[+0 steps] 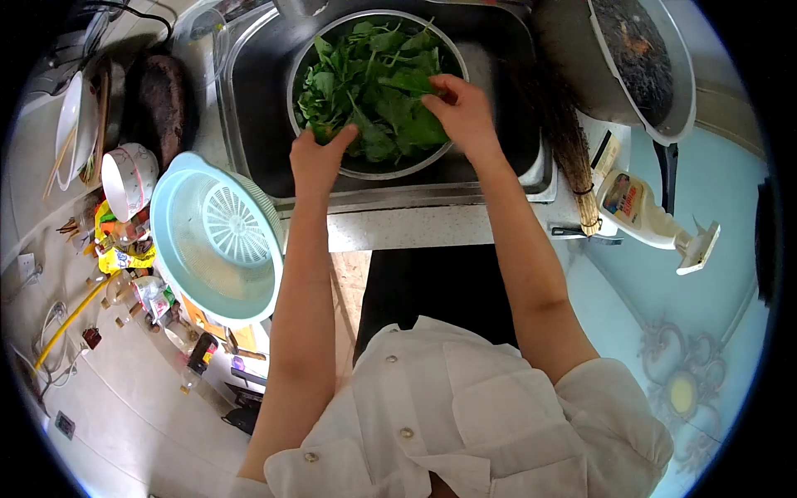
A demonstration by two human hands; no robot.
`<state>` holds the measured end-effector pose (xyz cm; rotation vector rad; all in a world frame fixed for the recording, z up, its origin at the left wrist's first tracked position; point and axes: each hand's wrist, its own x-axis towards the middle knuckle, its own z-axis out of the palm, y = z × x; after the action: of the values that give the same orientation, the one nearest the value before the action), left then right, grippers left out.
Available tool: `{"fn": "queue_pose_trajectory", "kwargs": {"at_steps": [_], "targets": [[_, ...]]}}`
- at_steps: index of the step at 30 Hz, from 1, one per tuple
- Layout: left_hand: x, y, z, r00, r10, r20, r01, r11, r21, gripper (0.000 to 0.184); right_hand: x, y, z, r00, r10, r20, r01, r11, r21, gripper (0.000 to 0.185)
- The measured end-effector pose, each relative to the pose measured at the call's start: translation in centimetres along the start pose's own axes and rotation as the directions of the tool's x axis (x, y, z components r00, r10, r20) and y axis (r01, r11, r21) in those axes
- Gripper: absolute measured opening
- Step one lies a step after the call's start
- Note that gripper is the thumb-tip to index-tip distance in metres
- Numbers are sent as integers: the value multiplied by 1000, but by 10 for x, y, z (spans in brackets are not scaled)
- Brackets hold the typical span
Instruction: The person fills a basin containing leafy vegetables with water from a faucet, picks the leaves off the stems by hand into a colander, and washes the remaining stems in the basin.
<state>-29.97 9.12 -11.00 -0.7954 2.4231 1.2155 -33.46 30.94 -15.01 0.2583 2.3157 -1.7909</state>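
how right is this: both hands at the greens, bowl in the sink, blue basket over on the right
The side is wrong: the head view shows the blue basket on the left, not the right. The left hand and right hand are at the greens, and the bowl is in the sink.

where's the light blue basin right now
In the head view, the light blue basin is on the person's left, by the near left corner of the sink, with the white patterned bowl at its left edge.
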Motion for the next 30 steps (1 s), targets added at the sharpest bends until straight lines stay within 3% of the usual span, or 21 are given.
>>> {"fn": "queue_pose_trajectory", "kwargs": {"at_steps": [1, 3, 5, 7, 8, 10, 11, 13, 15, 16, 17, 19, 20, 21, 22, 23, 25, 26, 27, 29, 30], "targets": [[3, -3, 7, 1000, 0, -1, 0, 1000, -4, 37, 0, -1, 2, 999, -49, -4, 48, 997, -59, 32], [11, -16, 31, 872, 476, -115, -362, 783, 506, 35, 0, -6, 6, 999, -27, 38, 29, 998, -55, 31], [16, -19, 45, 821, 554, -136, -426, 754, 500, 32, -1, -10, 6, 997, -7, 83, 12, 998, -57, 31], [14, -8, 46, 948, 305, -91, -222, 837, 499, 33, -2, -12, 4, 995, -3, 101, 5, 1000, -20, 29], [12, -3, 42, 947, 304, -103, -216, 841, 497, 33, -1, -11, 1, 994, -12, 109, 15, 1000, -21, 29], [1, 10, 30, 939, 313, -145, -291, 944, 156, 34, 0, -6, -7, 995, 58, 87, -51, 995, -84, 33], [-4, 16, 25, 936, 316, -156, -293, 944, 155, 34, 1, -2, -5, 995, 48, 91, -40, 996, -83, 33], [-17, 25, 12, 961, 275, -1, -275, 959, -73, 32, 0, -8, -1, 979, 113, 171, -152, 960, 236, 38], [-26, 33, 9, 972, 232, 29, -230, 972, -43, 29, -12, -40, 1, 973, 31, 231, -62, 989, 131, 42], [-27, 29, 14, 906, 422, -25, -422, 907, 11, 26, -18, -58, 5, 959, -29, 283, 22, 999, 29, 46], [-27, 25, 19, 801, 595, -69, -590, 804, 79, 23, -19, -53, 17, 947, -75, 313, 25, 987, 161, 40], [-37, 37, 20, 773, 611, -170, -623, 782, -19, 20, -15, -55, 20, 950, -41, 308, 28, 998, 48, 29], [-41, 41, 18, 923, 373, -99, -382, 917, -113, 22, -15, -56, 20, 944, -60, 324, 48, 998, 44, 29], [-45, 45, 14, 994, 108, -1, -107, 976, -192, 24, -17, -58, 19, 975, 25, 223, -75, 972, 221, 24], [-44, 37, 20, 992, 123, 36, -107, 948, -300, 31, -18, -60, 18, 982, 132, 135, -176, 900, 399, 18], [-41, 27, 29, 992, 126, 22, -113, 943, -315, 31, -19, -62, 16, 983, 118, 142, -165, 906, 389, 18], [-41, 20, 41, 937, 339, 79, -262, 836, -483, 36, -20, -62, 13, 974, 170, 149, -209, 928, 309, 18], [-45, 20, 40, 948, 245, 202, -127, 876, -465, 46, -20, -52, 17, 997, -4, 81, -17, 966, 257, 16], [-47, 29, 33, 950, 242, 197, -120, 866, -485, 46, -19, -49, 17, 996, -6, 90, -16, 972, 236, 16], [-53, 38, 22, 880, -123, 458, 392, 734, -554, 54, -21, -46, 19, 938, -346, 14, 340, 913, -224, 14], [-52, 39, 18, 882, -122, 456, 394, 721, -570, 54, -23, -58, 21, 938, -346, 17, 344, 923, -175, 16]]}}
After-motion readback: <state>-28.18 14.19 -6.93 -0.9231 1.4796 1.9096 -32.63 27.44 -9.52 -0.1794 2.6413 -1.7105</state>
